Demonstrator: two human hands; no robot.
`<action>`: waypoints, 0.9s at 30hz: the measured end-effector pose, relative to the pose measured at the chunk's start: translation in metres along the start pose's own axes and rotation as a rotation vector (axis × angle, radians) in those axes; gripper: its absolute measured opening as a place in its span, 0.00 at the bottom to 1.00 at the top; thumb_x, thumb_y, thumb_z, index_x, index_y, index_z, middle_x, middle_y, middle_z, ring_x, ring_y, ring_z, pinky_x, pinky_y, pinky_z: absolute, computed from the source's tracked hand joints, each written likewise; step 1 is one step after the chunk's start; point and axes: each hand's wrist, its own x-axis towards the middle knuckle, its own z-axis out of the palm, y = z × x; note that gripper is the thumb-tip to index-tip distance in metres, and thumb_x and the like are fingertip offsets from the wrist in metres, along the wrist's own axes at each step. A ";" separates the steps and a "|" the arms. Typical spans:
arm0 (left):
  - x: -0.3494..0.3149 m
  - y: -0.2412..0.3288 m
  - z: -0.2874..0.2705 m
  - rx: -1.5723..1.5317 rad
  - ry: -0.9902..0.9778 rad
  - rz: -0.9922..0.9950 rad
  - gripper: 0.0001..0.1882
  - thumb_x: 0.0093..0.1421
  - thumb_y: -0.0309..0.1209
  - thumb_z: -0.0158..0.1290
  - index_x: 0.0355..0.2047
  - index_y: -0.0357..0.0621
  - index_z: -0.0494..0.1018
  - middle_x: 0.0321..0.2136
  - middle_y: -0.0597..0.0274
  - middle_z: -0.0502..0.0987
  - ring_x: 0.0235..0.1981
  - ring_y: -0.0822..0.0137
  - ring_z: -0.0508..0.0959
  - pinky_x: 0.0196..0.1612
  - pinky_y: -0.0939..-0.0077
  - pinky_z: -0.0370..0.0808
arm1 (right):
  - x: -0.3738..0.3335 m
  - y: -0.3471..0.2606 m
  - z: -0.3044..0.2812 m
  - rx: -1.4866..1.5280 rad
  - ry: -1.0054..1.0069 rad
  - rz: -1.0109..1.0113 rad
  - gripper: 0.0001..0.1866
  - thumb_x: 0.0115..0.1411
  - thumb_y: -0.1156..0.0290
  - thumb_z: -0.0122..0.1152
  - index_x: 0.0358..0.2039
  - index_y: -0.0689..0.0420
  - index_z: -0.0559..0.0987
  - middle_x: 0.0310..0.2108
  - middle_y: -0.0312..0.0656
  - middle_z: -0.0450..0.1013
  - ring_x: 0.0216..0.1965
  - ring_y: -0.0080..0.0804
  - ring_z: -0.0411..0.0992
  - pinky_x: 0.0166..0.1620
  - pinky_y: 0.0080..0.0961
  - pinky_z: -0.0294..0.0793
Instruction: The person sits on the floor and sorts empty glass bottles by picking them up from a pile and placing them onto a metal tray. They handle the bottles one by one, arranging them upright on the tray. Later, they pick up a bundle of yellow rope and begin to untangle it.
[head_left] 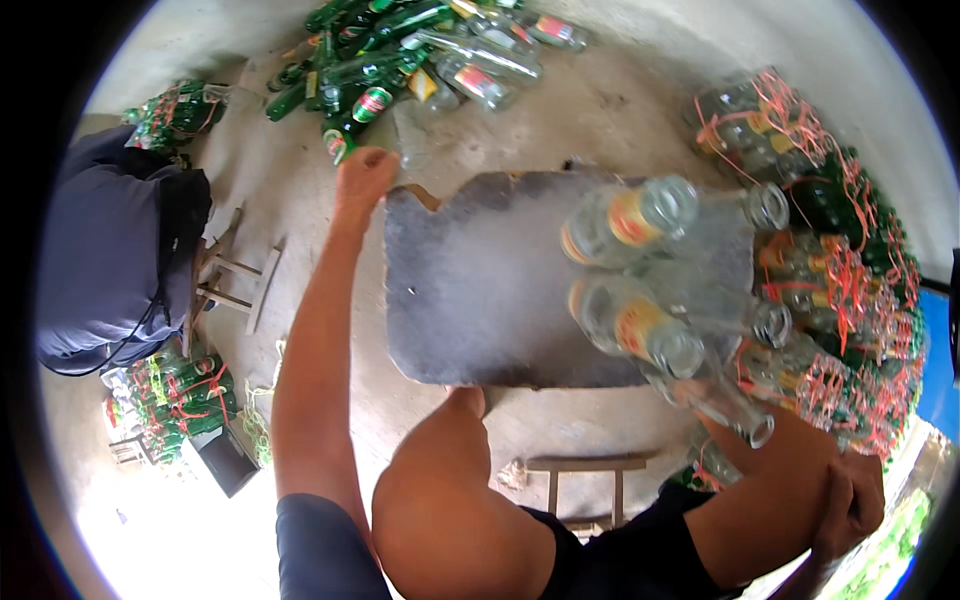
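My left hand (365, 182) is stretched forward past the far left corner of a dark board (480, 290), at the near edge of a bottle pile. Its fingers are curled closed. A green bottle (338, 147) and a clear glass bottle (409, 138) lie right by it; what the fingers hold is hidden. My right hand (855, 497) rests on my right knee, fingers curled in, with nothing seen in it. On the right part of the board, several clear glass bottles (650, 325) are grouped, some with orange and yellow labels.
Loose green bottles (385, 70) and clear ones (490, 55) lie heaped on the floor ahead. Bundles tied with pink string (780, 120) line the right wall. At left, a person in dark clothes (115, 240) sits by a wooden stool (245, 280); tied green bottles (185, 400) stand nearer.
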 end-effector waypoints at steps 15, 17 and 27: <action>0.067 -0.047 0.036 0.095 -0.165 -0.356 0.43 0.57 0.49 0.65 0.63 0.27 0.70 0.42 0.49 0.81 0.41 0.59 0.83 0.39 0.58 0.88 | 0.046 -0.009 0.010 -0.458 -0.026 0.093 0.08 0.64 0.65 0.67 0.30 0.52 0.86 0.30 0.36 0.83 0.30 0.29 0.81 0.33 0.30 0.80; 0.071 -0.052 0.041 0.021 -0.191 -0.384 0.43 0.59 0.49 0.64 0.65 0.27 0.68 0.44 0.49 0.80 0.42 0.60 0.83 0.41 0.58 0.88 | 0.049 0.000 0.007 -0.484 -0.051 0.072 0.08 0.63 0.62 0.66 0.29 0.49 0.86 0.30 0.34 0.83 0.30 0.29 0.81 0.31 0.28 0.79; 0.092 -0.055 0.064 -0.149 -0.119 -0.426 0.44 0.61 0.47 0.63 0.68 0.27 0.64 0.48 0.46 0.78 0.47 0.55 0.82 0.40 0.54 0.88 | 0.048 0.044 0.002 -1.161 -0.247 0.130 0.15 0.52 0.47 0.64 0.15 0.40 0.79 0.20 0.25 0.77 0.21 0.26 0.78 0.22 0.27 0.73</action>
